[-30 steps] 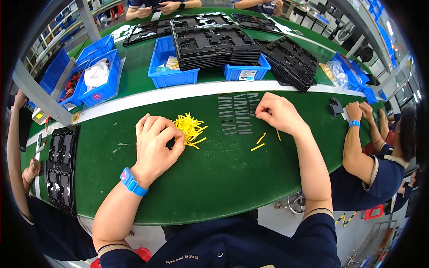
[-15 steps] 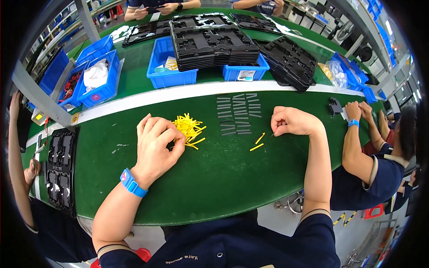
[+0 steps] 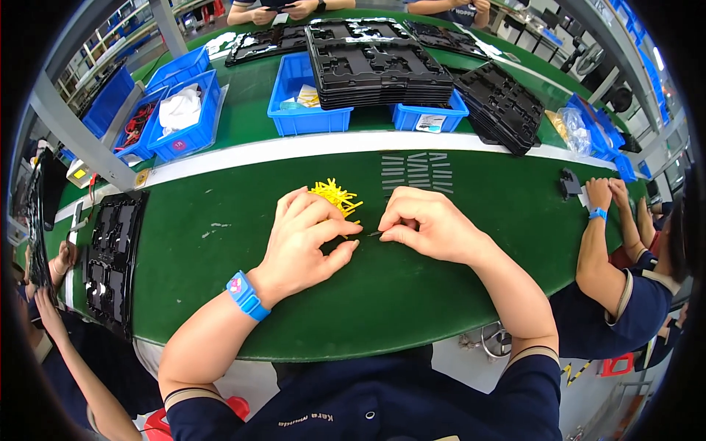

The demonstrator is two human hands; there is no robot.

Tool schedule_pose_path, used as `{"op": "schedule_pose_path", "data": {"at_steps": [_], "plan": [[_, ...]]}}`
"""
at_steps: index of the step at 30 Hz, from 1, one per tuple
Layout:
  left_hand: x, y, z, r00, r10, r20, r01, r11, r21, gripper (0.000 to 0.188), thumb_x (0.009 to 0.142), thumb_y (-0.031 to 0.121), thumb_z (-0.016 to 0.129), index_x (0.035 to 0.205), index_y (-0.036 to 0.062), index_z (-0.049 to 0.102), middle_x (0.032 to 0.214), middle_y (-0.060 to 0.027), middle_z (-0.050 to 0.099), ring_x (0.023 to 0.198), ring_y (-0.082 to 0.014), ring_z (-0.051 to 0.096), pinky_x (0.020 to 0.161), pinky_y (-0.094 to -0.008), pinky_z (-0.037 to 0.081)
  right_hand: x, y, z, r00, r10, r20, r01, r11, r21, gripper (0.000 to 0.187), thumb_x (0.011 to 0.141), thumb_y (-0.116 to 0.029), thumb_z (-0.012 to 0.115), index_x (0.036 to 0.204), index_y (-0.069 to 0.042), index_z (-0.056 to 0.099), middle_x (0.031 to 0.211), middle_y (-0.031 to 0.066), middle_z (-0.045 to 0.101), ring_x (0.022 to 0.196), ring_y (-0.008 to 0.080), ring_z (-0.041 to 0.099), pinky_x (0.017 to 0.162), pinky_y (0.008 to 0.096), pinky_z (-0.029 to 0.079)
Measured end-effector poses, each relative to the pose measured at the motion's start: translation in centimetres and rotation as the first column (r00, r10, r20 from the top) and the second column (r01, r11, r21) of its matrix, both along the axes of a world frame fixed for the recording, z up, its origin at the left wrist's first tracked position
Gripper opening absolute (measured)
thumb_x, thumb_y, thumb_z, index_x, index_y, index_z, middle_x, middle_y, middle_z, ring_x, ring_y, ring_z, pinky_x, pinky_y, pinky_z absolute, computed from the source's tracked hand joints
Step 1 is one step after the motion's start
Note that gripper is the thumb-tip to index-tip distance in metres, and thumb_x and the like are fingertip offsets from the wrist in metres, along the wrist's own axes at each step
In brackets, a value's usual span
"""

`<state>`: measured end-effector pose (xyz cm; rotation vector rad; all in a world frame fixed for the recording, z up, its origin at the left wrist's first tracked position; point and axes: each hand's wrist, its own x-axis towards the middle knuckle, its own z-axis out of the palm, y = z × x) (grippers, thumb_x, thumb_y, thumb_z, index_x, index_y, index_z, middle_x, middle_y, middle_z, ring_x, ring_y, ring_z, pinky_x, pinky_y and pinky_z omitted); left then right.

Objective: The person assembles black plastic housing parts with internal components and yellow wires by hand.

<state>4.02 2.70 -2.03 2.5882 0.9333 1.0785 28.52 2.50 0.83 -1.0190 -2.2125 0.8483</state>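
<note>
My right hand (image 3: 430, 226), in the middle of the table, pinches a small thin dark strip (image 3: 374, 234) between thumb and forefinger. Facing it is my left hand (image 3: 305, 239), its thumb and forefinger tips a little apart near the strip's free end. Nothing that I can make out sits between those tips. Beyond my left hand lies a loose pile of thin yellow strips (image 3: 336, 196), partly covered by the fingers. Short dark grey strips (image 3: 418, 170) lie in several columns past my right hand, which hides their near part.
Blue bins (image 3: 312, 121) stand along the white line (image 3: 243, 143), beside stacked black moulded trays (image 3: 382, 73). Another black tray (image 3: 114, 253) lies at the left. A co-worker's hands (image 3: 607, 192) are at the right, near a small black part (image 3: 569, 184). Further people sit left and opposite.
My right hand has moved left with the dark strip, close to my left hand. My left thumb and forefinger have parted slightly. The whole view has shifted a little.
</note>
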Motion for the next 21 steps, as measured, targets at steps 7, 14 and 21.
{"op": "schedule_pose_path", "data": {"at_steps": [7, 14, 21], "plan": [[0.0, 0.0, -0.4, 0.999, -0.024, 0.022, 0.024, 1.000, 0.002, 0.012, 0.072, 0.012, 0.079, 0.081, 0.0151, 0.072, 0.085, 0.0019, 0.061, 0.093, -0.0200, 0.059, 0.102, -0.0471, 0.039, -1.0, -0.3, -0.8, 0.999, 0.038, -0.002, -0.038, 0.994, 0.099, 0.011, 0.081, -0.001, 0.075, 0.087, -0.003, 0.066, 0.086, 0.0045, 0.061, 0.073, 0.0174, 0.061, 0.060, 0.0300, 0.050], [0.2, -0.3, -0.1, 0.999, -0.023, 0.026, 0.022, 1.000, 0.018, 0.012, 0.069, 0.008, 0.077, 0.076, 0.0141, 0.069, 0.083, 0.0019, 0.061, 0.091, -0.0200, 0.059, 0.099, -0.0451, 0.041, -1.2, 0.0, -1.6, 0.994, 0.075, -0.084, -0.065, 0.992, 0.112, 0.012, 0.080, 0.000, 0.076, 0.086, -0.002, 0.067, 0.086, 0.0050, 0.062, 0.073, 0.0176, 0.061, 0.059, 0.0299, 0.049], [0.3, -0.1, -0.2, 1.000, 0.002, 0.024, -0.004, 0.998, 0.063, 0.013, 0.065, 0.006, 0.073, 0.073, 0.0130, 0.065, 0.081, -0.0001, 0.060, 0.090, -0.0218, 0.060, 0.097, -0.0449, 0.042, -0.4, 0.6, -0.1, 0.941, 0.073, -0.332, -0.026, 0.989, 0.143, 0.009, 0.080, 0.000, 0.076, 0.083, -0.004, 0.068, 0.084, 0.0013, 0.058, 0.077, 0.0117, 0.058, 0.064, 0.0256, 0.046]]}}
